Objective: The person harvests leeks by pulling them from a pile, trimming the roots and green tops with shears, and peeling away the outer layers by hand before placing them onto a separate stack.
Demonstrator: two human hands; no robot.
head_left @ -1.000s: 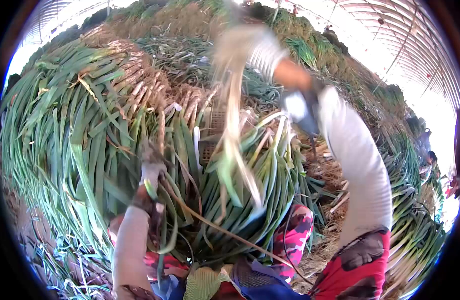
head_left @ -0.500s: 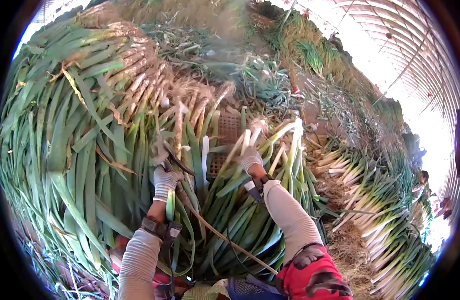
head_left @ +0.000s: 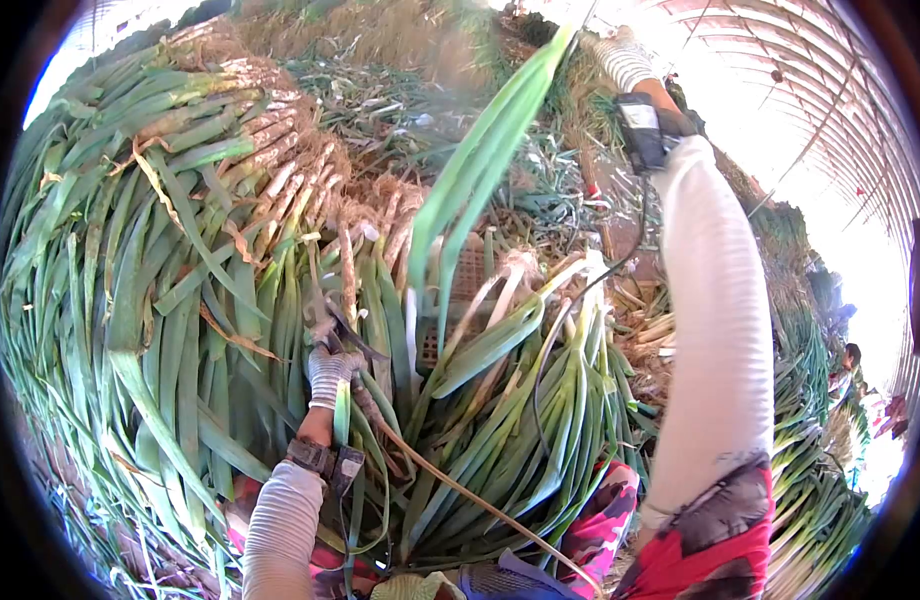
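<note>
Across the person's lap lies a bundle of green onions (head_left: 500, 420), leaves toward the camera and white stalks pointing away, with a much larger heap of green onions (head_left: 150, 230) piled just beside it on the left and a brown plastic crate (head_left: 450, 290) half hidden behind the stalks. Low at centre, the gloved left hand (head_left: 330, 370) is closed around stalks in the bundle. At the top, the gloved right hand (head_left: 620, 55) is raised high, lifting 1 long green onion (head_left: 480, 170) whose leaves cross the crate; glare hides its fingers.
</note>
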